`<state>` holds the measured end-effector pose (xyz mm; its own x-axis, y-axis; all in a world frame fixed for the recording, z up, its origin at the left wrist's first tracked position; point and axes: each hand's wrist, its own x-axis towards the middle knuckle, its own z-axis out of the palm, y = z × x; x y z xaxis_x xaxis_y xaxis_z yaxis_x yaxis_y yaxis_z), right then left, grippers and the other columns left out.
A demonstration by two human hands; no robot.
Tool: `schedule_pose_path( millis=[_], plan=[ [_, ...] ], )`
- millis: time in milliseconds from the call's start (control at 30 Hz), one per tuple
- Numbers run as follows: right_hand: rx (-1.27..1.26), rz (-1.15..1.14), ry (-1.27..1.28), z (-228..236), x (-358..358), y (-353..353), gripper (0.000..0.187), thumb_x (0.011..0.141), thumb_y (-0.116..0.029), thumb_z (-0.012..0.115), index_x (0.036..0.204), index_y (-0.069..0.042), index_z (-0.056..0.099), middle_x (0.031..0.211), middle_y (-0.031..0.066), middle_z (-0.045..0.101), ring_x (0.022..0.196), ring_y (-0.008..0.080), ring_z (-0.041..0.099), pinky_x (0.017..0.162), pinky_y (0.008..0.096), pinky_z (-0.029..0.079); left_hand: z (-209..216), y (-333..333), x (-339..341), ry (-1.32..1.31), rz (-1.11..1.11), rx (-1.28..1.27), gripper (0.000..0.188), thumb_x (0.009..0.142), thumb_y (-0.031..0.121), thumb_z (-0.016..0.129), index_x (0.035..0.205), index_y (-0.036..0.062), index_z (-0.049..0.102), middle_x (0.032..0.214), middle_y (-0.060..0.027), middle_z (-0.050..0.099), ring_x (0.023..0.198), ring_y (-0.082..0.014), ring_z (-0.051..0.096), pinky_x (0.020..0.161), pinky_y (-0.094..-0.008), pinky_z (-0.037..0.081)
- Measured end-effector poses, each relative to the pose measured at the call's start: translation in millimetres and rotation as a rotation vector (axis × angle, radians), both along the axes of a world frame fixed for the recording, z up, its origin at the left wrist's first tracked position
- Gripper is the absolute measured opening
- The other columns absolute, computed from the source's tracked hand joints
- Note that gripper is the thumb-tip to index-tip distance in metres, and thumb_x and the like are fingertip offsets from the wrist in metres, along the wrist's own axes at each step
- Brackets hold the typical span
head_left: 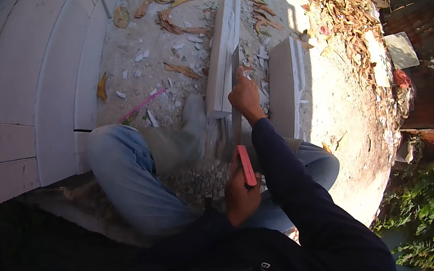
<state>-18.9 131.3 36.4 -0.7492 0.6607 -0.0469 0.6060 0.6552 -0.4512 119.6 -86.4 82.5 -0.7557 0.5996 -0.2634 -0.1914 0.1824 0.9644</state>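
A handsaw with a red handle (247, 166) points away from me, its long metal blade (237, 127) running up beside a pale block (218, 82). My left hand (242, 196) is wrapped round that handle, close to my body. Farther out, my right hand (246, 99) is at the blade, its index finger stretched along it and the other fingers curled. What those curled fingers press on is partly hidden. The block lies lengthwise on the ground in front of me. To its right a second pale block (281, 84) lies nearly parallel.
A wall of large pale blocks (12, 82) rises on the left. White chips, dry leaves (183, 70) and a pink strip (142, 105) litter the ground. My bent legs (128, 177) flank the work. At the right are a leaf pile (347, 32) and green plants (431, 215).
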Motion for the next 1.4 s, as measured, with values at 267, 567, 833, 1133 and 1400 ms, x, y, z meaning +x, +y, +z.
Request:
schedule_pose_path(
  millis=[267,567,833,1133,1400],
  plan=[
    [0.014,-0.136,0.048,9.3,18.8,-9.7,0.077,0.077,-0.003,0.057,0.149,0.009,0.034,0.093,0.0320,0.068,0.090,0.0469,0.066,0.083,0.0531,0.050,18.1,-26.4,-8.5,0.268,-0.044,-0.053,0.024,0.094,0.018,0.066,0.106,-0.0017,0.062,0.084,-0.0208,0.066,0.079,-0.0338,0.070,0.069,-0.0392,0.052],
    [0.062,-0.042,0.032,-16.2,-95.0,133.2,0.079,0.077,-0.008,0.058,0.150,0.009,0.032,0.109,0.0329,0.067,0.104,0.0464,0.066,0.092,0.0494,0.051,-11.3,62.0,-57.9,0.094,-0.097,0.099,0.019,0.090,0.008,0.068,0.103,-0.0053,0.064,0.116,-0.0295,0.063,0.118,-0.0439,0.057,0.094,-0.0471,0.048],
    [0.063,-0.017,0.016,-39.4,-113.8,163.5,0.062,0.077,-0.009,0.059,0.137,0.002,0.048,0.113,0.0302,0.067,0.110,0.0458,0.063,0.094,0.0509,0.050,-16.3,94.6,-70.0,0.159,-0.054,0.105,0.019,0.088,0.006,0.068,0.102,-0.0073,0.063,0.116,-0.0330,0.062,0.129,-0.0503,0.047,0.104,-0.0505,0.041],
    [0.094,-0.003,0.031,-39.9,-120.9,165.8,0.048,0.077,-0.010,0.059,0.124,0.000,0.057,0.114,0.0283,0.067,0.109,0.0453,0.064,0.093,0.0505,0.050,-4.6,98.6,-72.1,0.167,-0.018,0.103,0.020,0.090,0.010,0.063,0.103,-0.0049,0.060,0.101,-0.0256,0.065,0.101,-0.0482,0.062,0.085,-0.0483,0.050],
    [0.104,0.009,0.097,-39.1,-114.7,162.1,0.053,0.075,-0.008,0.058,0.127,0.001,0.057,0.111,0.0286,0.068,0.109,0.0451,0.064,0.094,0.0485,0.049,-0.6,97.7,-69.6,0.147,0.004,0.081,0.017,0.089,0.012,0.068,0.092,-0.0020,0.057,0.083,-0.0266,0.064,0.081,-0.0465,0.065,0.067,-0.0494,0.050]
  ],
)
